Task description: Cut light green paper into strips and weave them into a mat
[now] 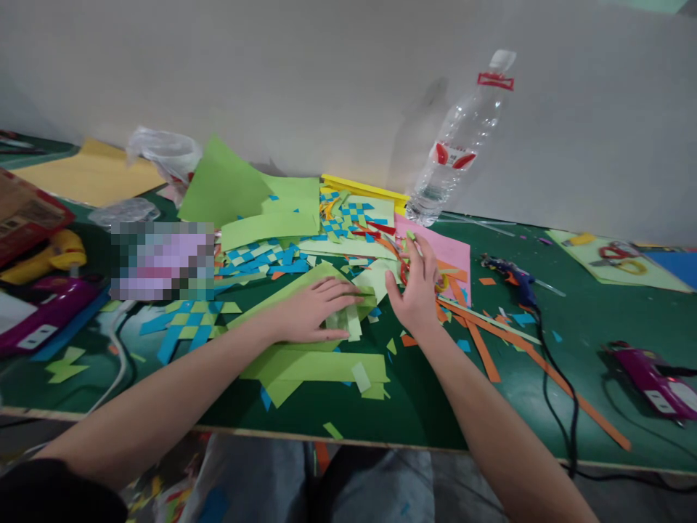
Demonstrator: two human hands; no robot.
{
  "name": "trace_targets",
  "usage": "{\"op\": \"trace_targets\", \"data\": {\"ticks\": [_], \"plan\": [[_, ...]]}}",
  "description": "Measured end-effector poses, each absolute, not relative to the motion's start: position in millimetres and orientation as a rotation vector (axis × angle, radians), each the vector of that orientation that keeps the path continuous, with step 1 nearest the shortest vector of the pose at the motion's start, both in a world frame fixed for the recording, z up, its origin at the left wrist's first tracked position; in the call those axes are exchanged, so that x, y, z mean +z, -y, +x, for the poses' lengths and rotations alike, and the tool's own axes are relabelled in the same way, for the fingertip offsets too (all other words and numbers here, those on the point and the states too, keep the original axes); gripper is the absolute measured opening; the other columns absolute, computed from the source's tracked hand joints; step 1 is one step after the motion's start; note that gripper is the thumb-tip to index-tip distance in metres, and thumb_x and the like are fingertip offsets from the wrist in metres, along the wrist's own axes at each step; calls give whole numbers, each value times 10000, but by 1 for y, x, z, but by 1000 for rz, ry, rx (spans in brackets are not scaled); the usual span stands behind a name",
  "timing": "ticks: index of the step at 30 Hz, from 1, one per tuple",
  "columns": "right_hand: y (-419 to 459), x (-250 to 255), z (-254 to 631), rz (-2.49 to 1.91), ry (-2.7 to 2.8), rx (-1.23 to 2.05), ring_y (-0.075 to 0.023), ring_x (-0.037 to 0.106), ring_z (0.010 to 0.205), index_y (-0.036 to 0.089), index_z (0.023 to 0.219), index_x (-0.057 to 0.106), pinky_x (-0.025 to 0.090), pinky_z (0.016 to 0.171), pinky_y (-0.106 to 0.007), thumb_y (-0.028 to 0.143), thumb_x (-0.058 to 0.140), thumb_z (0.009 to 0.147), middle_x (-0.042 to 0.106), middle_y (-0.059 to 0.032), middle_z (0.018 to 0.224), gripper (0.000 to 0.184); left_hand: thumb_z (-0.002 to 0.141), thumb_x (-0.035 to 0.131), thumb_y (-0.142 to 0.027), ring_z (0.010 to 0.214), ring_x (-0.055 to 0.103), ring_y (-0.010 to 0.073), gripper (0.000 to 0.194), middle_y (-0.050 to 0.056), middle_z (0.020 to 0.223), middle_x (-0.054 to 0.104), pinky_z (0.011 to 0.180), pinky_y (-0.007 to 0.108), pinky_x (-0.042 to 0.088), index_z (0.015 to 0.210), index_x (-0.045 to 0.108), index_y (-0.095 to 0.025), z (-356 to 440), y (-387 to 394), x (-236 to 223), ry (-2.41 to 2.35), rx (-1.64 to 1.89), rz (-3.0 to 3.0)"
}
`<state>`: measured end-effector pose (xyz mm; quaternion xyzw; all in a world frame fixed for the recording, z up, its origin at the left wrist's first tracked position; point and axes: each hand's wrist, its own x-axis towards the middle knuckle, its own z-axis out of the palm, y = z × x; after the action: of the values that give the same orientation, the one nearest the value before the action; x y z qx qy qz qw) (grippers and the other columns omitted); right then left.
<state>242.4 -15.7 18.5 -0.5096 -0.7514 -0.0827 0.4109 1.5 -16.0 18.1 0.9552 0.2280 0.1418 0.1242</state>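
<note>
My left hand [316, 309] lies flat over pieces of green paper [321, 367], its fingers stretched out and apart. Small pale green strips [353, 323] show beside its fingertips. To the right, my right hand [417, 290] reaches over the table with the thumb spread from the fingers. A small green scrap [410, 236] shows at its fingertips; whether it is held cannot be seen. Red loops [404, 273], perhaps scissor handles, are partly hidden beside that hand. Behind both hands lie woven blue-and-green paper pieces [261, 256] and large green sheets [234, 189].
A clear plastic bottle [460, 145] stands against the wall behind a pink sheet [449, 250]. Orange strips [482, 349] and a corded glue gun [517, 280] lie right. Purple devices [656, 381] sit at both sides. Scissors [621, 254] rest on paper at the far right.
</note>
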Motion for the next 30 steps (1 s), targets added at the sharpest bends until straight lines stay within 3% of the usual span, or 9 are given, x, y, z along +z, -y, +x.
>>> {"op": "trace_targets", "data": {"ticks": [5, 14, 22, 30], "plan": [[15, 18, 242, -1275, 1899, -219, -317, 419, 1351, 238, 1515, 198, 372, 1075, -575, 327, 441, 941, 342, -179, 1492, 630, 894, 566, -557, 1360, 419, 313, 621, 129, 1440, 504, 1157, 497, 269, 1427, 469, -253, 4, 19, 20, -530, 413, 2806], [15, 17, 242, -1250, 1919, -213, -311, 381, 1387, 237, 1509, 193, 343, 1099, -562, 313, 444, 942, 344, -182, 1500, 625, 882, 636, -453, 1300, 492, 291, 431, 107, 1353, 575, 1158, 496, 286, 1279, 635, -286, 7, 23, 22, -380, 482, 2830], [16, 18, 241, -1282, 1915, -178, -308, 447, 1340, 225, 1499, 222, 371, 1076, -567, 316, 437, 943, 357, -191, 1495, 603, 916, 616, -306, 1295, 499, 263, 226, 58, 1341, 611, 1118, 478, 361, 1104, 739, -332, 8, 26, 29, -319, 461, 2777], [16, 18, 241, -1281, 1916, -187, -299, 459, 1322, 201, 1478, 282, 372, 1079, -547, 306, 445, 937, 369, -189, 1485, 574, 904, 632, -297, 1300, 499, 274, 211, 61, 1338, 614, 1099, 471, 392, 1073, 754, -332, 8, 27, 28, -323, 463, 2762]]}}
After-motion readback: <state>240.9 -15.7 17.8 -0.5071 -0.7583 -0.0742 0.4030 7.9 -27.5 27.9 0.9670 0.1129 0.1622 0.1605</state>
